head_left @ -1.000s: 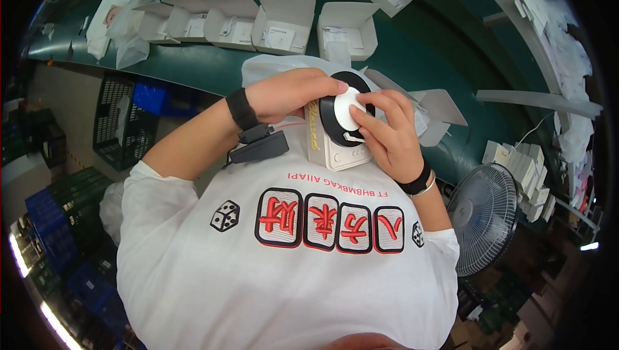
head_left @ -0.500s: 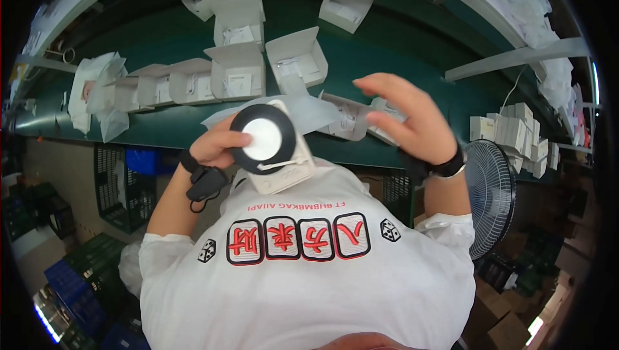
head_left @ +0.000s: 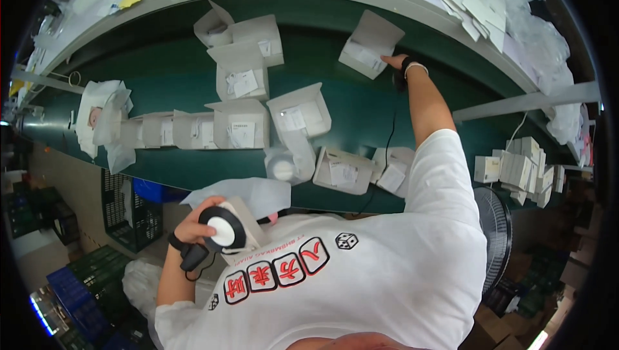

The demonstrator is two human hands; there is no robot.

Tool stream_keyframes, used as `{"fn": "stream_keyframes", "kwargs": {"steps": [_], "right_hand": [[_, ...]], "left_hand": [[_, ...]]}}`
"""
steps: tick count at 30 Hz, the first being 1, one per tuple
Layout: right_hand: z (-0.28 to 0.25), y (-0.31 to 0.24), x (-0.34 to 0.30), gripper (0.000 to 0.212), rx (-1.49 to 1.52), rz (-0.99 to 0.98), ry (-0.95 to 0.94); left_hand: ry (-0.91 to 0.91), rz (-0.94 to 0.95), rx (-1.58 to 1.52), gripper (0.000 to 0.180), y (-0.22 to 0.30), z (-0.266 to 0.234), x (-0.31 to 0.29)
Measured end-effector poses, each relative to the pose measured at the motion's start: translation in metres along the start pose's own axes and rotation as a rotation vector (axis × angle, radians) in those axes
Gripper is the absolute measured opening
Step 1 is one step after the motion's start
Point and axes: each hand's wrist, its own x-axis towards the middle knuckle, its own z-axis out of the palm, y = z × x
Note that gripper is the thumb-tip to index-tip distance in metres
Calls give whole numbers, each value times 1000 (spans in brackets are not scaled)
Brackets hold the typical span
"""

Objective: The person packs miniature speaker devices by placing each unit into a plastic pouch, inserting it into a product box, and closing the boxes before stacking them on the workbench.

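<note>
Jutting rightward from the left grip is a turntable.

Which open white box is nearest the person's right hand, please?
The lone box at the right hand, far back on the green table; others sit farther left or nearer the front.

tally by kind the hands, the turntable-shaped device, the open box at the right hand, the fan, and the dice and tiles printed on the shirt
Hands: 2
Turntable-shaped device: 1
Open box: 1
Fan: 1
Printed dice: 2
Printed tiles: 4
Total: 11
</note>
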Motion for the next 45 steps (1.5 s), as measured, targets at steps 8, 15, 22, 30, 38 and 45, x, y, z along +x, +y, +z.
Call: {"fn": "stream_keyframes", "kwargs": {"steps": [8, 15, 22, 30, 38, 45], "right_hand": [[-11, 22, 11, 32, -71, -12, -144], [-58, 58, -119, 15, 157, 359, -343], [-42, 119, -162, 28, 51, 280, -434], [-107, -45, -253, 41, 147, -212, -375], [7, -202, -78, 65, -127, -287, -212], [71, -129, 57, 48, -60, -203, -119]], "left_hand": [[93, -9, 36, 83, 4, 7, -2], [45, -128, 372, 73, 33, 24, 30], [26, -73, 490, 64, 40, 62, 24], [114, -71, 569, 54, 27, 67, 26], [159, -166, 467, 55, 19, 24, 20], [165, -38, 420, 62, 31, -26, 2]]}}
